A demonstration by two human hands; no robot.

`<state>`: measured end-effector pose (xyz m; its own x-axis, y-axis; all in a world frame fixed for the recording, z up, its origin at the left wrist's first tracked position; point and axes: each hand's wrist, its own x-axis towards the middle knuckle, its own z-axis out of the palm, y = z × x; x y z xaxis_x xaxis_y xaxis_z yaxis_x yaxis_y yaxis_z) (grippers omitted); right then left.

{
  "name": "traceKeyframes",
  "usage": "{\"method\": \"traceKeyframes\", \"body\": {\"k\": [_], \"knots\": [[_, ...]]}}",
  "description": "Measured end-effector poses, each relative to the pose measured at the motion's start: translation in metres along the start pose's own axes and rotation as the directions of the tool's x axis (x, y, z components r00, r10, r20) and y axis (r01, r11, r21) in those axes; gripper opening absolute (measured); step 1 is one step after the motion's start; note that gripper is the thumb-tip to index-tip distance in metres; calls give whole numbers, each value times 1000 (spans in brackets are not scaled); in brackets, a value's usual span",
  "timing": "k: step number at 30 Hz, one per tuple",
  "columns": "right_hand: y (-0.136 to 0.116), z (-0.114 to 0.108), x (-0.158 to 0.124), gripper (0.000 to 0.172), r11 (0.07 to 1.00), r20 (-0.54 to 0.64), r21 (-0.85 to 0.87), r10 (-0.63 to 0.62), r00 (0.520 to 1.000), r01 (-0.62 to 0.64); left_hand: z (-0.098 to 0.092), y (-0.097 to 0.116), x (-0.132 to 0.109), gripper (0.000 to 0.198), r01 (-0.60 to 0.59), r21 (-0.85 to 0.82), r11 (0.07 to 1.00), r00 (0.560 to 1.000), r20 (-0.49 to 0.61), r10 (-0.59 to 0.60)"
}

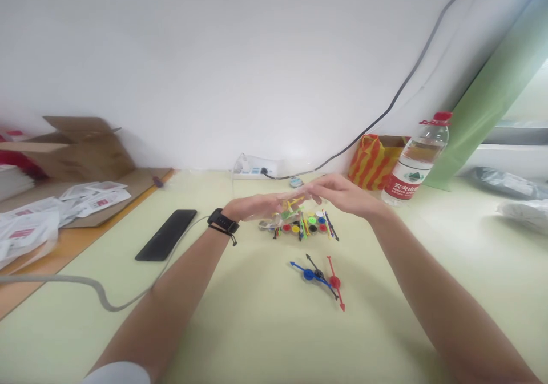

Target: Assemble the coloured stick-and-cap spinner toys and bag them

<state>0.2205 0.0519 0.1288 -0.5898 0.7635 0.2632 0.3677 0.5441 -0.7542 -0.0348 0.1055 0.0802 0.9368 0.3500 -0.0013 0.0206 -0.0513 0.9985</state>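
My left hand (261,206), with a black watch on its wrist, and my right hand (338,193) meet above the pale green table (257,315). Between their fingertips they hold a small yellow and green plastic piece (293,206); motion blur hides its shape. Just below lies a cluster of coloured plastic discs and sticks (306,225). Nearer to me lie three arrow spinners in blue (308,274), black (319,273) and red (335,283), crossing each other.
A black phone (166,234) lies to the left, with a grey cable (85,287) running past it. A water bottle (416,161) and an orange striped bag (371,161) stand at the back right. A power strip (254,167) sits by the wall. Cardboard and paper packets (43,210) are at the far left.
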Motion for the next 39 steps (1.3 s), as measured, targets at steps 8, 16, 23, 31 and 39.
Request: {"method": "traceKeyframes", "body": {"k": [8, 16, 23, 31, 39], "knots": [[4, -8, 1, 30, 996, 72, 14, -92, 993, 91, -3, 2, -4, 74, 56, 32, 998, 997, -46, -55], [12, -13, 2, 39, 995, -376, -56, -94, 922, 79, -4, 6, -8, 69, 61, -13, 998, 996, -69, -62], [42, -11, 6, 31, 994, -805, -105, -78, 588, -11, -10, 3, -10, 69, 49, -71, 996, 996, -65, -54], [49, -13, 6, 21, 977, -868, -204, -148, 473, -68, -11, 3, -10, 67, 47, -66, 997, 996, -70, -52], [55, -15, 10, 46, 946, -744, -324, -257, 616, 4, -11, 4, -10, 66, 50, -71, 996, 995, -88, -56]]}}
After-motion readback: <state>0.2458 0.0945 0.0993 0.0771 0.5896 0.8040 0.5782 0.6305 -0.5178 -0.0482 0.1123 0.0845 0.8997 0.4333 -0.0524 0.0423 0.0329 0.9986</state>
